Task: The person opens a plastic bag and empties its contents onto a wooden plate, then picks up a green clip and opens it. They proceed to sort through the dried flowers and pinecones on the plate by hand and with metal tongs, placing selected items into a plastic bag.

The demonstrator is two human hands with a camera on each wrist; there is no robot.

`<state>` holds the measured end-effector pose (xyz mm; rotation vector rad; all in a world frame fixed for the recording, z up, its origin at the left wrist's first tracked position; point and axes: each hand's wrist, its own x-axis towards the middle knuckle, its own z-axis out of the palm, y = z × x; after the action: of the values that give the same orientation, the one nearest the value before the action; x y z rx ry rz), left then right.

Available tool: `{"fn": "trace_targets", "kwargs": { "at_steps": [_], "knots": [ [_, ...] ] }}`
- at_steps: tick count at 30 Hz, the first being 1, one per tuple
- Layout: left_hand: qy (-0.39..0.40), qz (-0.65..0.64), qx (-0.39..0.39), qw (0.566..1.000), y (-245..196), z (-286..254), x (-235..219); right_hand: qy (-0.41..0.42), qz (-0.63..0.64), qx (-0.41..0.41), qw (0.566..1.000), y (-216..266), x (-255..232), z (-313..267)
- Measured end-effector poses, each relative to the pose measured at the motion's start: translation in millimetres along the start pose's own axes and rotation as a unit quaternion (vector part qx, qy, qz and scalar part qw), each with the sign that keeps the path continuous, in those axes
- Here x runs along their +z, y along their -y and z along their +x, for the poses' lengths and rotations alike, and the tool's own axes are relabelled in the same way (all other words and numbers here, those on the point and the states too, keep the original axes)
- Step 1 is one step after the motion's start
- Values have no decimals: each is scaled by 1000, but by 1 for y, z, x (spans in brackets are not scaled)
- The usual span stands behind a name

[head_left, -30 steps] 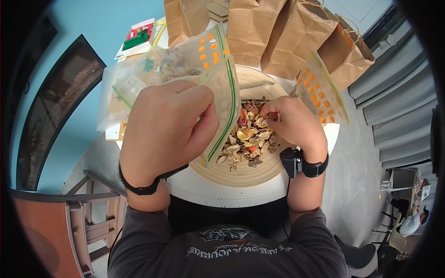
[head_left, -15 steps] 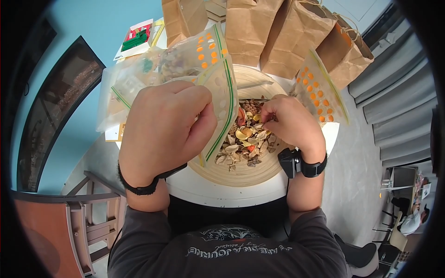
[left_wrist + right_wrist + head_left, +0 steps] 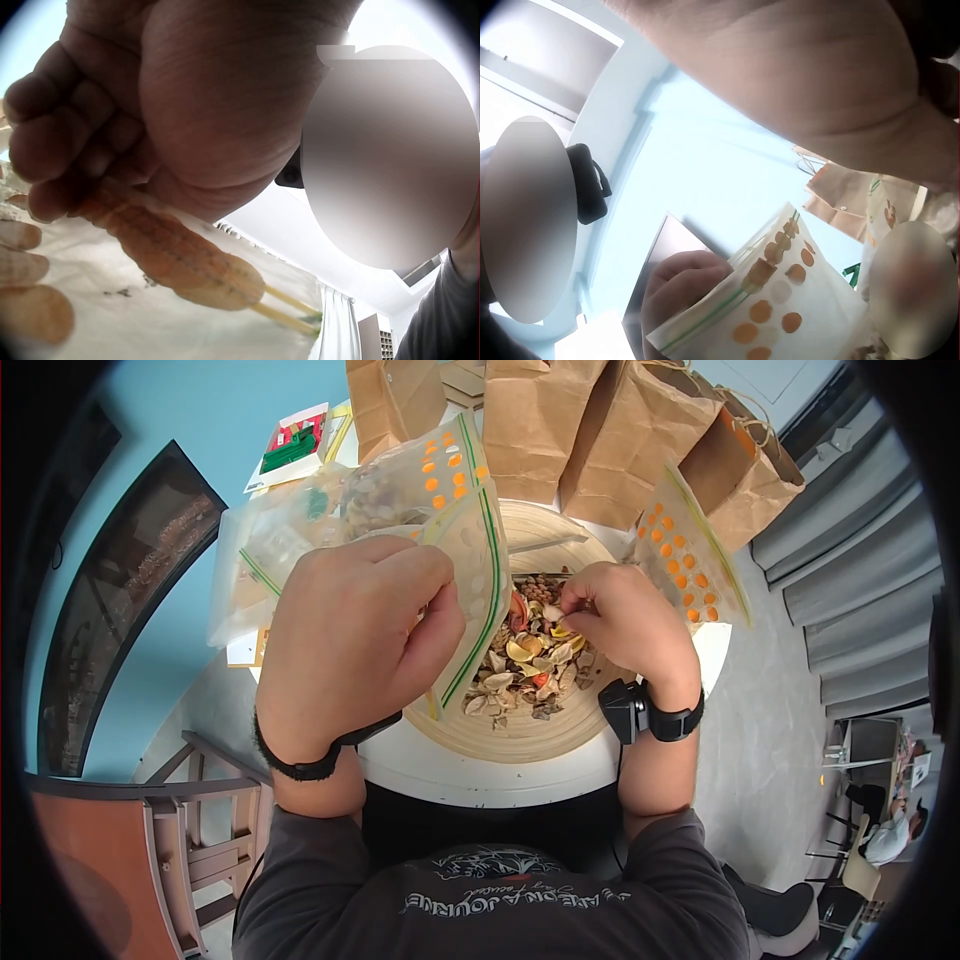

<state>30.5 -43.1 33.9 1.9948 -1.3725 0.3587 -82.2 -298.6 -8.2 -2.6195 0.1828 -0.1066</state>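
Note:
My left hand (image 3: 355, 635) grips the upper side of a clear zip bag (image 3: 480, 575) with a green seal strip and orange dots. In the right wrist view, the fingers curl over the rim of that bag (image 3: 810, 300). The bag stands tilted at the left of a round wooden tray (image 3: 450, 740). On the tray lies a heap of potpourri (image 3: 525, 660): dried petals, a pine cone and orange and yellow pieces. My right hand (image 3: 630, 615) is over the heap's right side, thumb and fingertips pinching a small pale piece of it.
Another orange-dotted zip bag (image 3: 688, 560) stands at the tray's right. More filled bags (image 3: 385, 490) are at the left back. Several brown paper bags (image 3: 540, 430) line the far side of the white table (image 3: 480, 790). A box with green and red items (image 3: 295, 445) lies back left.
The thumb and fingers of my right hand have closed together over the potpourri. My left hand and its bag stay almost in place.

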Motion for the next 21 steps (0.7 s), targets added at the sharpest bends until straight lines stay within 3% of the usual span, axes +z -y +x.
{"fn": "trace_targets", "kwargs": {
  "at_steps": [13, 15, 16, 18, 21],
  "knots": [
    [10, 5, -1, 1000, 1, 0, 0, -118, 218, -23, 969, 17, -4, -3],
    [10, 6, 2, 1000, 1, 0, 0, -179, 380, -54, 906, 23, -1, -6],
    [10, 8, 4, 1000, 1, 0, 0, -178, 380, -54, 906, 26, -1, -7],
    [10, 6, 6, 1000, 1, 0, 1, -172, 507, -80, 841, 33, -2, -10],
    [7, 4, 6, 1000, 0, 0, 1, -179, 515, -153, 824, 47, 13, -6]
  ]
}}
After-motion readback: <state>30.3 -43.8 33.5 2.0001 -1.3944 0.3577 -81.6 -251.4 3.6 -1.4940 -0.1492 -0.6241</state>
